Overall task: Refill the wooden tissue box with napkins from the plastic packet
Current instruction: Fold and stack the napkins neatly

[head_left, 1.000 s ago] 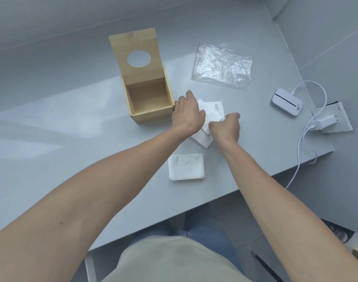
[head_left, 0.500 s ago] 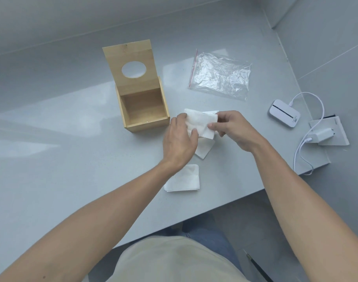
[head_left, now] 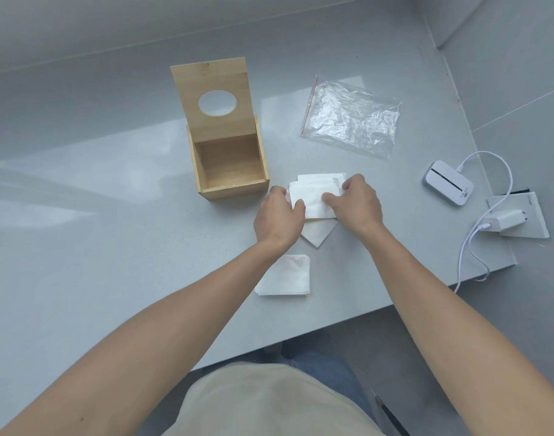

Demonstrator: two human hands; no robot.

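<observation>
Both hands grip one small stack of folded white paper napkins [head_left: 315, 196] on the grey table [head_left: 96, 215]: the left hand [head_left: 279, 218] curls its thumb over the stack's near left corner with fingers on its left edge, while the right hand [head_left: 356, 202] lays its thumb on the top sheet and hooks its fingers over the right edge. Another white napkin [head_left: 319, 234] lies under the held stack, its corner poking out toward the person between the two wrists. Beside the left forearm sits a second folded white napkin pile [head_left: 285, 276]. Just left of the left fingertips stands the square wooden tissue box [head_left: 231, 168], lid [head_left: 214, 89] with oval hole raised upright, interior bare. Beyond the right fingers lies the flat clear plastic zip packet [head_left: 351, 119]. Well right of the right hand rest a small white device [head_left: 448, 182] and a white charger with cable [head_left: 502, 221].
</observation>
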